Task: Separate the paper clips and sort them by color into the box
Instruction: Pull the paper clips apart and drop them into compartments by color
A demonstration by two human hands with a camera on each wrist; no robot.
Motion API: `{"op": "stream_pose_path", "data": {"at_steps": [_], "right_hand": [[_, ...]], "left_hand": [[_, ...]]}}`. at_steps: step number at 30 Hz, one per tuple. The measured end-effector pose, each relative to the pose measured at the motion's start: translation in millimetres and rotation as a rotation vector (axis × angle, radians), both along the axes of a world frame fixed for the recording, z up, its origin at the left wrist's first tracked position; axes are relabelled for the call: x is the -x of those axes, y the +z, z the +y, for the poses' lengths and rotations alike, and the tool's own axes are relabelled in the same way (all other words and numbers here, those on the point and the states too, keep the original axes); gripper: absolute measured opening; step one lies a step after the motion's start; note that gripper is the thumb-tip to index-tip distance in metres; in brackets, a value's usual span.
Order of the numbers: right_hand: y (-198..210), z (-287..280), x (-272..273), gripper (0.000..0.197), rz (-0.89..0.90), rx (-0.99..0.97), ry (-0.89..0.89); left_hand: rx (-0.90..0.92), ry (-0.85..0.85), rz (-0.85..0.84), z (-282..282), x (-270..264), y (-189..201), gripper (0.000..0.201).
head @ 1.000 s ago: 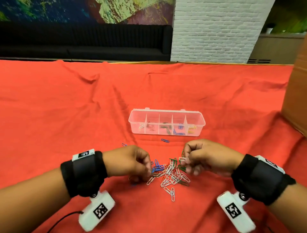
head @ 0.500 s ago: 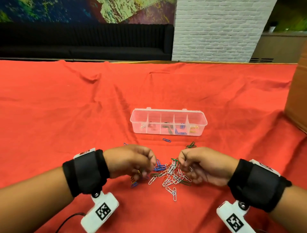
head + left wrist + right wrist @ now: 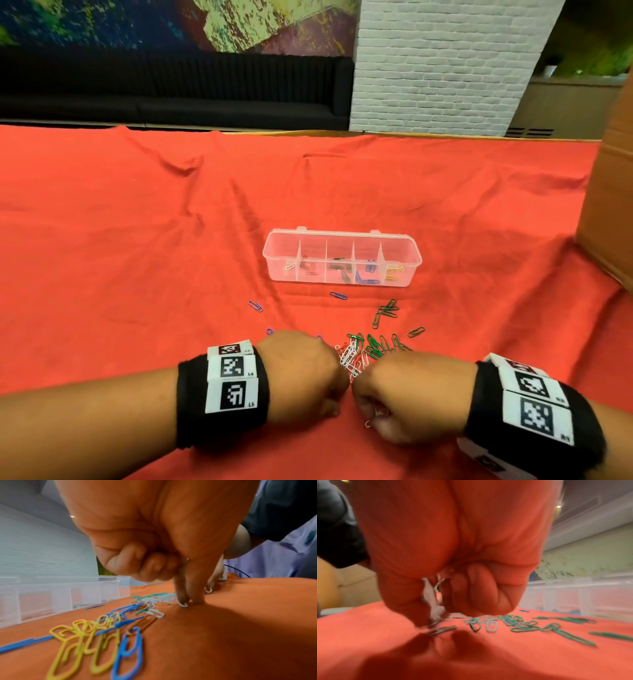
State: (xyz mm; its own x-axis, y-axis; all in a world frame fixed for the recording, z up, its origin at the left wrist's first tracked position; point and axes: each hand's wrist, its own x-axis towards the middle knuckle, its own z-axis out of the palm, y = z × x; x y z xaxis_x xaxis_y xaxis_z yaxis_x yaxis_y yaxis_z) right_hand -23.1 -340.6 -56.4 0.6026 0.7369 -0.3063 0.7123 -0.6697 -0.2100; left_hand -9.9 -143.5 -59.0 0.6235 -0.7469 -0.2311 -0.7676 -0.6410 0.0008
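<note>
Red cloth covers the tabletop [image 3: 137, 240]; in the head view the clear box [image 3: 342, 257] sits beyond a tangle of paper clips [image 3: 356, 353], far from sorted. Half a second ago both fists lay further forward; now they meet nearer the body. From the left wrist, the left hand [image 3: 154, 540] pins a white clip [image 3: 183, 604] under two fingertips. From the right wrist, the right hand [image 3: 453, 561] clenches several clips. Light, springy, slippery wire: pinch one loop end.
</note>
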Motion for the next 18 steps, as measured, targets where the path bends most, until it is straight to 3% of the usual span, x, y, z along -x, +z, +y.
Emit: {"op": "stream_pose_path", "data": {"at_steps": [4, 7, 10, 16, 18], "right_hand": [[17, -14, -33, 0.01, 0.194, -0.231, -0.175], [38, -30, -85, 0.015, 0.084, -0.451, -0.398], [52, -36, -129, 0.014, 0.028, -0.495, -0.618], [59, -5, -145, 0.015, 0.753, -0.793, -0.737], [59, 1, -147, 0.015, 0.898, -0.833, -0.731]], "left_hand": [[0.077, -0.07, 0.028, 2, 3, -5, 0.026], [0.032, -0.188, 0.025, -4, 7, -4, 0.033], [0.04, -0.192, -0.029, -9, 11, -4, 0.023], [0.031, -0.12, 0.034, -1, 10, 2, 0.015], [0.044, -0.082, 0.061, 5, 10, 3, 0.014]]}}
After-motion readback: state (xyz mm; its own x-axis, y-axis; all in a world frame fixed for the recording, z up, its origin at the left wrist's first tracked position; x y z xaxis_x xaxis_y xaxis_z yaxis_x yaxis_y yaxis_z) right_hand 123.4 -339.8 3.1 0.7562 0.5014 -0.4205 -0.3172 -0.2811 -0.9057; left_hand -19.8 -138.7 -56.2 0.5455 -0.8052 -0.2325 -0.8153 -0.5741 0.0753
